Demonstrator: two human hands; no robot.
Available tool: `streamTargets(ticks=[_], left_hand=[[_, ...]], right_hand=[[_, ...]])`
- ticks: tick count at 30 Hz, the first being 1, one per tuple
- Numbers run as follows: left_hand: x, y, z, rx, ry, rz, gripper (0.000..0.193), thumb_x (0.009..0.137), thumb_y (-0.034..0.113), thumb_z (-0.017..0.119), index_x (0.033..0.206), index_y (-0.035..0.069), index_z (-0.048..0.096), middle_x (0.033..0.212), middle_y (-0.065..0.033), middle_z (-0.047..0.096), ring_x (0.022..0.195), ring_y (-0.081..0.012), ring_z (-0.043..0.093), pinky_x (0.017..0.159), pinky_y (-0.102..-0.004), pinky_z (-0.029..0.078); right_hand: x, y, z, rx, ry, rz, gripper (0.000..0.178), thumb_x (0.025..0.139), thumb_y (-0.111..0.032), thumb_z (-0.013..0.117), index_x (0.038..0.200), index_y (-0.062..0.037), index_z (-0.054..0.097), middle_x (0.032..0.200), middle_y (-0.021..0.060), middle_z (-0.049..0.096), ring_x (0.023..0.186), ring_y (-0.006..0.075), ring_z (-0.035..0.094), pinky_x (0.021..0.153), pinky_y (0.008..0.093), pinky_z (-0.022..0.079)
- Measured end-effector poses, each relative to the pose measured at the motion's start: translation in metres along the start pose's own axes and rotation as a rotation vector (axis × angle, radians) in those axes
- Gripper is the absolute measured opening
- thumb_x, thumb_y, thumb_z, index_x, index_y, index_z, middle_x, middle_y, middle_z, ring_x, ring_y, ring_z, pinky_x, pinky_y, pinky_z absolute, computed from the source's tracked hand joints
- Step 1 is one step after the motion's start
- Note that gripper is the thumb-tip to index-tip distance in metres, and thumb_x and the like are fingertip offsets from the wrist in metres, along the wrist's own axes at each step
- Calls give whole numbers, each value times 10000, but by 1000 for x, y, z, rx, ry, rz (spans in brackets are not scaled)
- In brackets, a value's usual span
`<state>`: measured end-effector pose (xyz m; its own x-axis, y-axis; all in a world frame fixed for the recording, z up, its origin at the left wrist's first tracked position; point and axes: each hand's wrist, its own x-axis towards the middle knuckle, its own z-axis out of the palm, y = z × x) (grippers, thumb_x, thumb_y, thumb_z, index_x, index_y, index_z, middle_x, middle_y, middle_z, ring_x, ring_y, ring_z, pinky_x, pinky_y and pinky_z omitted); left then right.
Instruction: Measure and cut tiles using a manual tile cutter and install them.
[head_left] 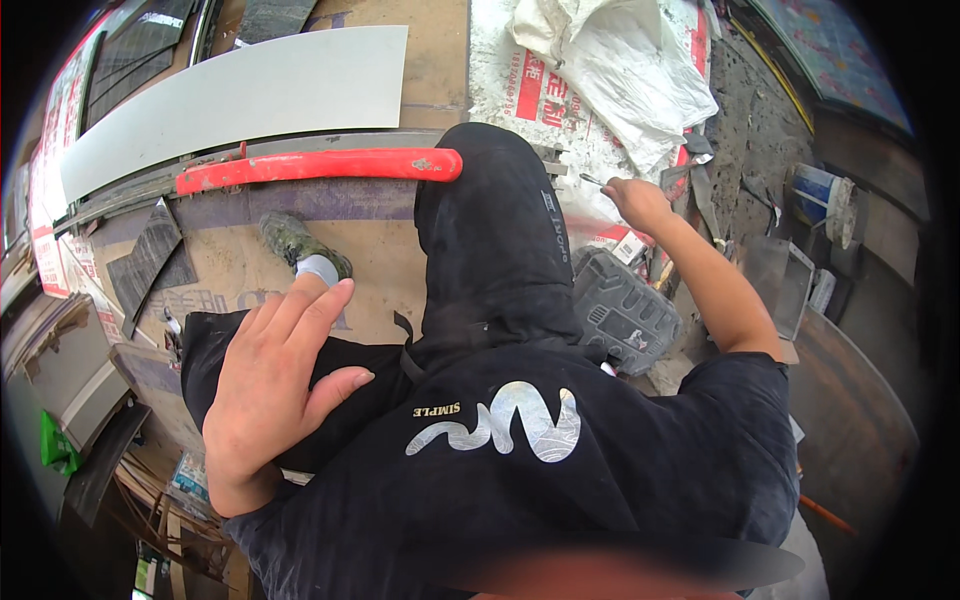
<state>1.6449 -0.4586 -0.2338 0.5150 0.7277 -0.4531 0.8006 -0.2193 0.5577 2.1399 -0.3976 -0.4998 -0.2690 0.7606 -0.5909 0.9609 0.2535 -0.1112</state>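
Note:
My right hand (640,205) is closed around a short, thin metal tool (590,180) at the right, its tip pointing left past my fingers; its exact kind is too small to tell. Below that hand lies a dark grey plastic tool case (625,312). My left hand (265,385) hovers over my left leg, fingers stretched out and nothing in it. A long red bar-shaped handle (320,168) runs across in front of me, its rounded end against my right knee. Beyond it lies a long white panel strip (250,95).
A white woven sack (630,75) lies crumpled on printed sheeting at the far right. Dark stone-look offcuts (152,262) rest on the cardboard (375,245) at left. A blue and white bucket (825,195) and a metal box (775,280) stand right. Stacked boards (75,375) are at left.

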Motion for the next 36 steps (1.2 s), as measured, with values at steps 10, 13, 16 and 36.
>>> streamTargets(ticks=[10,13,16,36], left_hand=[[3,-2,2,7,-4,-33,683,756,292,742,1319,11,477,1245,-169,539,1012,-349,548,876,-420,447],[3,-2,4,0,-31,-56,686,750,290,745,1316,10,478,1236,-169,544,1032,-353,548,885,-422,446],[2,-4,6,-23,36,-10,701,765,329,722,1330,-6,477,1090,-182,580,938,-375,547,834,-418,442],[14,-11,8,-37,20,-90,696,757,328,732,1319,-2,486,1027,-174,567,924,-374,539,828,-426,439]], right_hand=[[32,-3,8,44,-8,35,428,985,-429,423,917,-85,669,836,190,674,820,386,641,734,499,491],[45,-1,3,79,-40,-85,413,984,-430,422,978,-115,690,867,172,683,840,379,644,749,487,497],[55,3,3,53,-80,-136,406,982,-433,426,1009,-132,697,889,162,686,864,370,644,763,481,499],[61,-61,-31,-213,-32,-94,313,905,-273,570,767,-21,694,795,197,683,742,371,675,667,477,526]])
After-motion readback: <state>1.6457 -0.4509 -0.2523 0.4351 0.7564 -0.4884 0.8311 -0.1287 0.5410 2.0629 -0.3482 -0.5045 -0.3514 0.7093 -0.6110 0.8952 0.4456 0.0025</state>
